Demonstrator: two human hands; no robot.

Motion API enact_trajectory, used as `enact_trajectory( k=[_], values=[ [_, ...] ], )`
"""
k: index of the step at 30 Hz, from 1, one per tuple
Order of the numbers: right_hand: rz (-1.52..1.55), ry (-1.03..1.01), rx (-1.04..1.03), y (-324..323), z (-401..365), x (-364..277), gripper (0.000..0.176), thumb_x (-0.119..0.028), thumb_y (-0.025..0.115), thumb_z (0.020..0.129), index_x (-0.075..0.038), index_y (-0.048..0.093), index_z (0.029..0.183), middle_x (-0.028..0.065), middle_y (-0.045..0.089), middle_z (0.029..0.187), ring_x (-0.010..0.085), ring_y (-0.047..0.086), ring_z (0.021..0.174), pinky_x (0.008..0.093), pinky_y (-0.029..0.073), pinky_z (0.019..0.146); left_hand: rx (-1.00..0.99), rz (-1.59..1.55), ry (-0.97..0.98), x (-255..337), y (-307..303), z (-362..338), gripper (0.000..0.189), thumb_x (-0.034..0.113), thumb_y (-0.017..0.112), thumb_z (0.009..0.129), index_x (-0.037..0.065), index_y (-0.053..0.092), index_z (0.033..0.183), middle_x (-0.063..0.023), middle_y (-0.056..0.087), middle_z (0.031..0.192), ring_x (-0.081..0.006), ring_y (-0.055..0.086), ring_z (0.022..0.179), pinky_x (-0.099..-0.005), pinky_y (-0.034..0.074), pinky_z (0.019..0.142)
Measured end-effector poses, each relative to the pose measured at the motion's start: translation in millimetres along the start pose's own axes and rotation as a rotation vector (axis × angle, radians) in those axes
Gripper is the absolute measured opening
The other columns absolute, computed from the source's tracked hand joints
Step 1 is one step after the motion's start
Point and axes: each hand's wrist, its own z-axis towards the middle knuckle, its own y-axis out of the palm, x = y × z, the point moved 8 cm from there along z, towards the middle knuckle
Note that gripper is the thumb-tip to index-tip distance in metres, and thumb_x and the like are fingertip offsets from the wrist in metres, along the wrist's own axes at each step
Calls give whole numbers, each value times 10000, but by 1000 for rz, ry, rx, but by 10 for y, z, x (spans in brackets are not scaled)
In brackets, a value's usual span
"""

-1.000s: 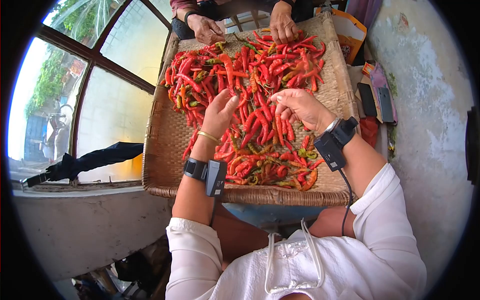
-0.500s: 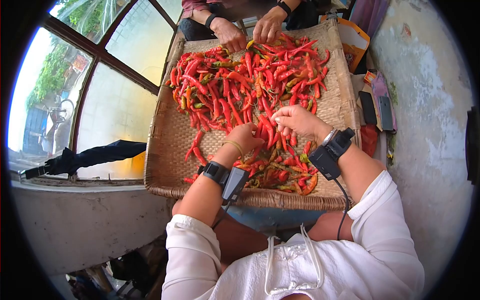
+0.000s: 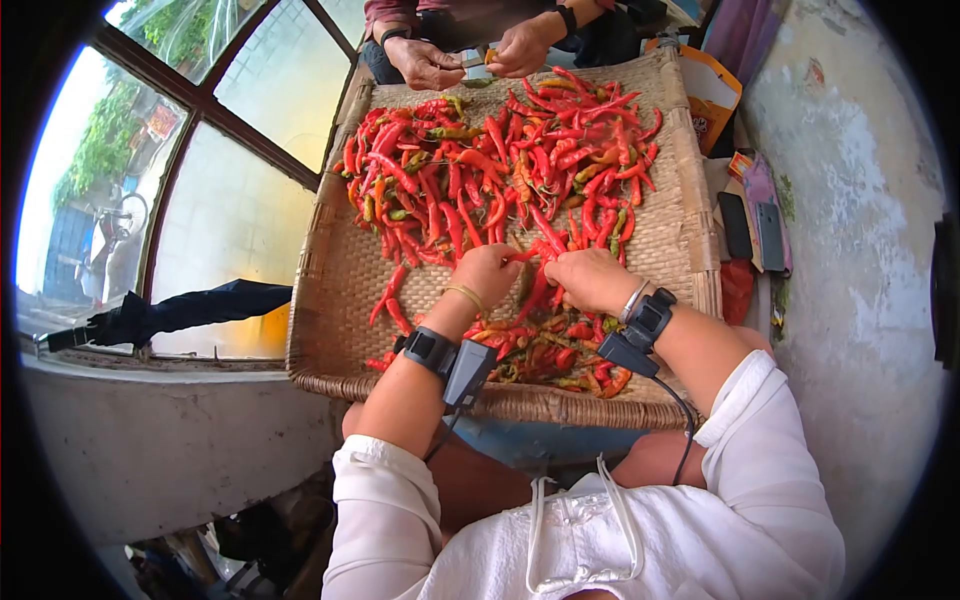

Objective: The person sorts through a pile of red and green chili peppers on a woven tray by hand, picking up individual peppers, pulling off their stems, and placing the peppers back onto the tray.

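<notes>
Over the near half of a woven tray, my left hand [image 3: 487,272] is closed with its fingertips on a red chili pepper [image 3: 524,256]. The pepper points toward my right hand [image 3: 590,278], which is pinched close beside it. What lies between the right fingertips is hidden. Below both hands is a smaller heap of chili peppers [image 3: 550,350], some red and some brownish or green. Beyond them spreads the main pile of red chili peppers [image 3: 450,180].
The wicker tray [image 3: 335,290] has a raised rim. Across it, another person's hands [image 3: 425,65] hold a small orange-yellow piece. A folded black umbrella [image 3: 200,310] leans by the window at left. Phones [image 3: 770,235] and a wall [image 3: 850,200] are at right.
My right hand has come down and closer to my left hand, which has barely moved. The other person's hands have lifted off the pile toward their body.
</notes>
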Motion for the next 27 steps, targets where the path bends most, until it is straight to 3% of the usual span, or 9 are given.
enact_trajectory(
  k=[7, 9, 12, 13, 15, 19, 21, 25, 27],
  values=[
    [341, 119, 214, -318, 26, 127, 188, -256, 653, 680, -78, 597, 704, 74, 598, 665, 247, 574, 621, 361, 438, 586, 97, 74, 107, 169, -120, 10, 277, 222, 591, 728, 73, 609, 961, -171, 586, 881, -329, 562, 835, -380, 448, 758],
    [433, 88, 201, -391, 18, 95, 175, -235, 636, 720, -63, 607, 709, 42, 591, 622, 172, 568, 564, 314, 434, 556, 498, 252, 362, 544, -408, -184, 300, 201, 622, 710, 93, 601, 989, -156, 570, 912, -307, 557, 865, -379, 443, 779],
    [948, 96, -53, -281, 3, 73, 196, -212, 587, 800, -51, 593, 688, -18, 535, 579, 55, 516, 565, 226, 417, 510, 399, 332, 606, 760, -393, -246, 302, 136, 643, 688, 55, 585, 973, -109, 585, 842, -283, 577, 756, -366, 468, 684],
    [948, 97, -55, -317, -21, 62, 196, -212, 587, 800, -51, 593, 688, -18, 535, 579, 55, 516, 565, 226, 417, 510, 400, 331, 605, 741, -396, -244, 302, 136, 643, 688, 55, 585, 973, -109, 585, 842, -283, 577, 756, -366, 468, 684],
    [1146, 163, -129, -324, -83, 35, 197, -220, 554, 834, -55, 594, 734, -24, 547, 624, 45, 511, 557, 195, 412, 495, 54, 53, 487, 607, -212, -141, 248, 97, 626, 705, 58, 582, 946, -104, 591, 831, -287, 576, 722, -341, 472, 664],
    [1323, 127, -99, -437, -128, 35, 191, -237, 536, 849, -55, 588, 824, -24, 555, 665, 45, 508, 550, 186, 419, 499, -3, -32, 519, 674, -159, -174, 182, 92, 602, 762, 45, 568, 935, -64, 603, 803, -211, 583, 681, -285, 469, 611],
    [1607, 97, 146, -591, -112, 137, 198, -227, 525, 856, -45, 579, 915, -17, 565, 724, 48, 517, 596, 187, 424, 530, -154, -575, 156, 458, -42, -91, 152, 111, 569, 819, 34, 560, 949, -19, 596, 761, -113, 571, 652, -227, 449, 568],
    [1387, -99, 264, -617, -40, -29, 296, -245, 518, 852, -9, 555, 1027, 36, 582, 876, 112, 555, 783, 238, 457, 661, -151, -1078, 26, 484, -130, -102, 103, 164, 533, 856, 73, 560, 897, 23, 574, 705, -44, 513, 545, -171, 396, 475],
    [1297, -59, 87, -461, -27, -40, 347, -248, 562, 804, -11, 538, 1058, 73, 610, 874, 161, 581, 777, 280, 464, 681, -156, -1090, 32, 455, -188, -80, 120, 195, 520, 864, 84, 554, 835, 23, 573, 675, -35, 487, 500, -169, 369, 429]
  ],
)
